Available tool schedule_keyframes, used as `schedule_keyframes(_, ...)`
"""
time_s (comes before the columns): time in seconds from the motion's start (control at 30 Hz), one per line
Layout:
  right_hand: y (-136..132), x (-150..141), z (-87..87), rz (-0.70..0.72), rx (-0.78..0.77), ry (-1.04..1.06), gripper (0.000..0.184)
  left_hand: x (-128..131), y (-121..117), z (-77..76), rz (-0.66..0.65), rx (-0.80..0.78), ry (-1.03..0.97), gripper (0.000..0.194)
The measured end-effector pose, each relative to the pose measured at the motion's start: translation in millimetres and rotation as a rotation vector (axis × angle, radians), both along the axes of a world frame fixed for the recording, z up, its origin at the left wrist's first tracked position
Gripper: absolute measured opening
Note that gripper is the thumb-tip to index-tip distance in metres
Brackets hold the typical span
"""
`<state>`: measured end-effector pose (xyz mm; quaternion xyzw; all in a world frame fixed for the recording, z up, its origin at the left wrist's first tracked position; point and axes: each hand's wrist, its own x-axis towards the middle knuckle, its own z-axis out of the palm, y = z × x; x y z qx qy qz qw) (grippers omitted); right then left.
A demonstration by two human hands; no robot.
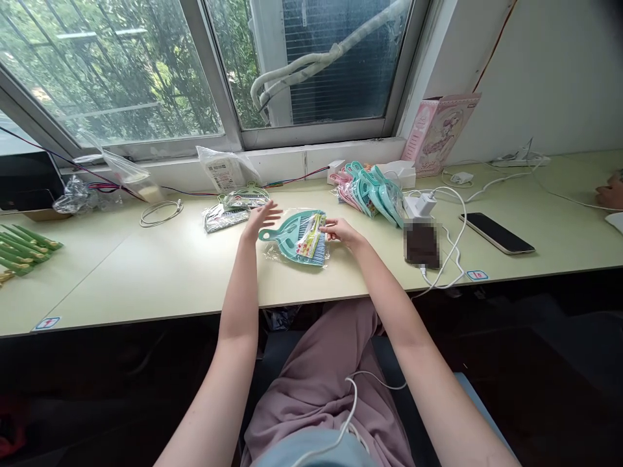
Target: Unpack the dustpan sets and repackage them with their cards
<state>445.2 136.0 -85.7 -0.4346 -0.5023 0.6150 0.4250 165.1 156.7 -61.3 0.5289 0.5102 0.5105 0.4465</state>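
Observation:
A teal mini dustpan and brush set (290, 235) in a clear plastic wrapper lies on the table in front of me, its handle to the left and bristles to the right. My right hand (341, 231) pinches the set at its right edge, thumb and fingers closed there. Above the handle, my left hand (261, 218) is open, fingers spread, holding nothing. Behind that hand lie wrapped sets (246, 196) with pale green edges and a silvery wrapped packet (224, 218). To the back right is a pile of wrapped teal sets (374, 189) with pink ones (346, 189) among them.
A phone (497, 233), a charger (419, 206) with white cables and a blurred dark device (421, 244) lie to the right. A pink box (438, 135) stands by the wall. Green stalk-like items (26, 250) are far left. Another person's hand (610, 192) shows at the right edge.

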Motion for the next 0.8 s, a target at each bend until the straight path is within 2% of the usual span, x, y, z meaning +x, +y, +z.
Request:
schedule_keyframes(0.07,-0.6,-0.6,-1.1,0.047,-0.003,-0.009,0.020,2.1,1.2,-4.1,-0.077,-0.082,0.073,0.047)
schedule_keyframes(0.13,-0.3,-0.1,-2.2,0.056,0.004,-0.002,0.020,3.8,4.5,-10.1,-0.089,-0.134,0.060,0.042)
schedule_keyframes(0.23,1.0,2.3,-2.5,0.055,0.020,0.008,0.017,1.5,8.4,-15.8,-0.064,-0.135,-0.024,0.033)
schedule_keyframes(0.3,3.0,4.7,-2.3,0.030,0.031,0.024,0.016,-3.7,9.1,-16.0,0.009,-0.117,-0.035,0.024)
schedule_keyframes(0.4,8.3,9.4,-2.8,-0.116,0.030,0.086,0.019,-15.4,8.7,-13.6,0.231,-0.131,-0.047,0.008)
schedule_keyframes(0.43,10.3,11.1,-3.4,-0.182,0.023,0.108,0.020,-20.0,8.5,-12.9,0.334,-0.138,-0.079,0.010)
schedule_keyframes(0.57,16.1,16.9,-7.3,-0.416,-0.026,0.182,0.020,-36.1,6.5,-12.1,0.832,-0.101,-0.225,0.035)
schedule_keyframes(0.63,16.7,18.3,-9.4,-0.485,-0.041,0.234,0.021,-38.7,2.5,-11.5,1.103,-0.116,-0.100,0.041)
schedule_keyframes(0.7,16.3,18.4,-10.7,-0.514,-0.048,0.284,0.021,-34.7,-4.3,-8.8,1.307,-0.159,0.120,0.052)
schedule_keyframes(0.73,15.9,18.0,-10.9,-0.521,-0.052,0.304,0.021,-30.0,-8.4,-6.3,1.363,-0.153,0.223,0.060)
schedule_keyframes(0.8,14.9,16.2,-10.4,-0.522,-0.060,0.332,0.022,-15.5,-16.9,0.4,1.344,-0.057,0.376,0.068)
